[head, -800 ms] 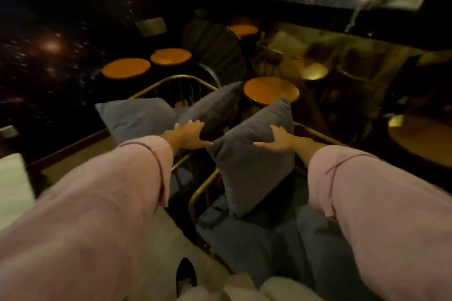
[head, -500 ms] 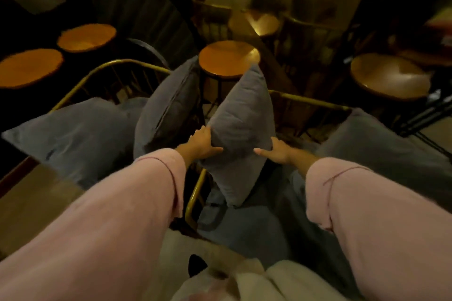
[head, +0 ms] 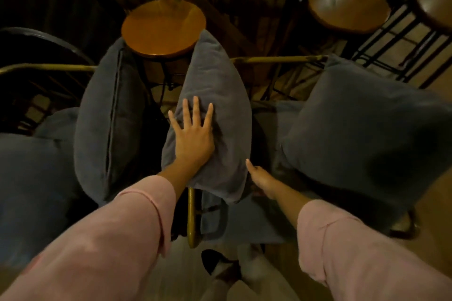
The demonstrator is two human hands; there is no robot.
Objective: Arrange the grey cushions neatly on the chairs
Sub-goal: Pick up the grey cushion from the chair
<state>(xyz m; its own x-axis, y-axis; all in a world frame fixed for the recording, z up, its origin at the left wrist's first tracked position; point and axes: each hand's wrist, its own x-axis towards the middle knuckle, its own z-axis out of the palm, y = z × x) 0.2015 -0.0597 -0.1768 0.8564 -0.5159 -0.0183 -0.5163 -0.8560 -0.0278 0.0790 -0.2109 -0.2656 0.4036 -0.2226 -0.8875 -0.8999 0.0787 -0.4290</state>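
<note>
A grey cushion (head: 220, 85) stands on edge against the left armrest of a gold-framed chair (head: 281, 58). My left hand (head: 193, 134) lies flat on its left face with the fingers spread and straight. My right hand (head: 261, 178) sits low at the cushion's right lower edge; its thumb points up and its fingers are hidden behind the cushion. A second grey cushion (head: 367, 124) leans at the same chair's right side. Another grey cushion (head: 107, 117) stands upright in the neighbouring chair (head: 44, 67) on the left, beside a fourth (head: 29, 186).
A round wooden stool (head: 163, 28) stands just behind the two chairs. More round wooden seats (head: 347, 5) on black metal legs crowd the far right. My shoes (head: 220, 266) are near the chair's front leg on the pale floor.
The view has tipped down and come closer. My left hand has slid from the cushion's lower left edge up onto its face, fingers spread. My right hand has dropped lower along the right edge.
</note>
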